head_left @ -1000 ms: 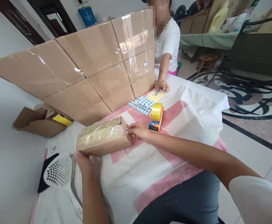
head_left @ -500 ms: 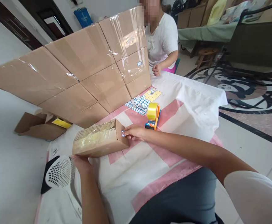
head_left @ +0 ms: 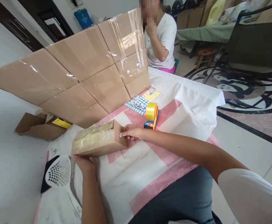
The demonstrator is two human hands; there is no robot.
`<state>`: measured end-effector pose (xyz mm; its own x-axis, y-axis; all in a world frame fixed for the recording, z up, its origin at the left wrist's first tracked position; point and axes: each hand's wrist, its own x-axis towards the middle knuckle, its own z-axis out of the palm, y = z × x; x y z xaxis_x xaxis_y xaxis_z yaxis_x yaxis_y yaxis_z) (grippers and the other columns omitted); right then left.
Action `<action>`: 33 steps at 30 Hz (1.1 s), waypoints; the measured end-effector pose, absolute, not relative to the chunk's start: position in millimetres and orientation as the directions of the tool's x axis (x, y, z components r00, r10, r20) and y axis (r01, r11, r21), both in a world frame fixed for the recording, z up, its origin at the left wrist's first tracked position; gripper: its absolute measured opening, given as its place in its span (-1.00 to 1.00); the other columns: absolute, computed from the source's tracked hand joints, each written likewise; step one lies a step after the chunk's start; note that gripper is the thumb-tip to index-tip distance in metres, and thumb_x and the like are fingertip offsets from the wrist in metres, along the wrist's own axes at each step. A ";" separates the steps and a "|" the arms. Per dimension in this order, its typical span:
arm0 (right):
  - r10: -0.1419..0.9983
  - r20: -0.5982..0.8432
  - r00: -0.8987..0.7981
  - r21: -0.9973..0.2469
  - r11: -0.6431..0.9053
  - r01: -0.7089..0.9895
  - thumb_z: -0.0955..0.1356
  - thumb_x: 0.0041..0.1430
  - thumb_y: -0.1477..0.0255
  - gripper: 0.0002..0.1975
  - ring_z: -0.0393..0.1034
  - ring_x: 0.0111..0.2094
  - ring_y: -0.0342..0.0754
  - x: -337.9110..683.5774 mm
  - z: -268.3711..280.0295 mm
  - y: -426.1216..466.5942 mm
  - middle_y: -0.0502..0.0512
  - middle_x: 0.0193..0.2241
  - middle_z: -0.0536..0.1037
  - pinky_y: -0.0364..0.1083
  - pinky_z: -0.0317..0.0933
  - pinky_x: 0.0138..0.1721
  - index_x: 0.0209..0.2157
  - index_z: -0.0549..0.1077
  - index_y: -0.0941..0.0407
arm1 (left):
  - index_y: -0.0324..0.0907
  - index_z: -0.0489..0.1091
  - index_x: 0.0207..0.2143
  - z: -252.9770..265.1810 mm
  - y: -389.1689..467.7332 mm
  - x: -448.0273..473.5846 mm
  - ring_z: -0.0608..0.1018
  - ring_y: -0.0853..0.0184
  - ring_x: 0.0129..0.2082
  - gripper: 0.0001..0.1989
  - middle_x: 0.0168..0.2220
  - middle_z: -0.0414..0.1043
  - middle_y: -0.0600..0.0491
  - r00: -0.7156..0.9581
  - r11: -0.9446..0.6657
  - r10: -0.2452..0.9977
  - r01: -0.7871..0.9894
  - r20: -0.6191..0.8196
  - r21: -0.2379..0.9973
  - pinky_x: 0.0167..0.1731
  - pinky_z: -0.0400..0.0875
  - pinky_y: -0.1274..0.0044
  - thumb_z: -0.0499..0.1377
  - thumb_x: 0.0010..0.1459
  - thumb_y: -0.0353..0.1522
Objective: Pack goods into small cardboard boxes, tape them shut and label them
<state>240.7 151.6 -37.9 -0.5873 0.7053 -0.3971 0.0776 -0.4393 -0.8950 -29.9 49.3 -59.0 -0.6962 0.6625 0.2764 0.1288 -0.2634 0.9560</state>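
A long cardboard box, sealed with shiny tape on top, lies on the cloth-covered table. My left hand holds its left end from below, the fingers partly hidden behind it. At the right end face, my right hand pinches a small white sticker with a blue edge against the cardboard. Just beyond that hand stands a tape dispenser with a yellow roll and orange frame. Behind it lie a sheet of blue-bordered white stickers and a yellow sheet with loose pieces on top.
A tall taped cardboard panel stands across the table, bearing one small label. Left are a white slotted skimmer and an open carton. Another person sits behind the panel. Tablecloth covers the table.
My hands and the box hold nearly the same position, with the view shifted slightly. The other person has raised a hand from the table to the face.
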 end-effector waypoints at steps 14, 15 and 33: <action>0.595 0.102 -0.797 -0.975 0.220 0.040 0.61 -0.07 0.22 -0.21 0.44 0.10 0.12 240.8 -56.8 134.8 0.16 0.13 0.54 -0.02 0.33 0.06 0.18 0.38 0.12 | -0.17 0.11 0.41 -60.3 50.6 -26.6 0.20 0.10 0.44 -0.23 0.42 0.20 -0.06 -0.706 -0.258 0.678 0.032 0.204 0.966 0.39 0.11 0.24 -0.41 0.40 0.02; 0.594 0.101 -0.798 -0.972 0.230 0.048 0.61 -0.07 0.21 -0.21 0.44 0.10 0.13 240.8 -56.1 134.8 0.17 0.13 0.54 -0.01 0.33 0.06 0.18 0.38 0.13 | -0.16 0.11 0.41 -61.4 50.6 -27.9 0.18 0.09 0.45 -0.24 0.42 0.20 -0.05 -0.710 -0.252 0.675 0.034 0.201 0.967 0.40 0.09 0.22 -0.40 0.40 0.03; 0.533 0.061 -0.844 -0.932 0.333 0.142 0.42 0.24 0.08 -0.47 0.48 0.09 0.13 248.5 -51.3 141.8 0.20 0.10 0.56 -0.01 0.35 0.04 0.09 0.41 0.12 | -0.17 0.00 0.44 -64.9 51.9 -31.6 0.20 0.07 0.44 -0.14 0.41 0.20 -0.06 -0.648 -0.216 0.721 0.126 0.245 0.968 0.34 0.24 0.28 -0.52 0.33 0.08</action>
<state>248.5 141.8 -51.3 -0.8439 0.5331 0.0612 0.1425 0.3325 -0.9323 -31.6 51.9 -64.9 -0.6484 0.7207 0.2451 0.1264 -0.2156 0.9683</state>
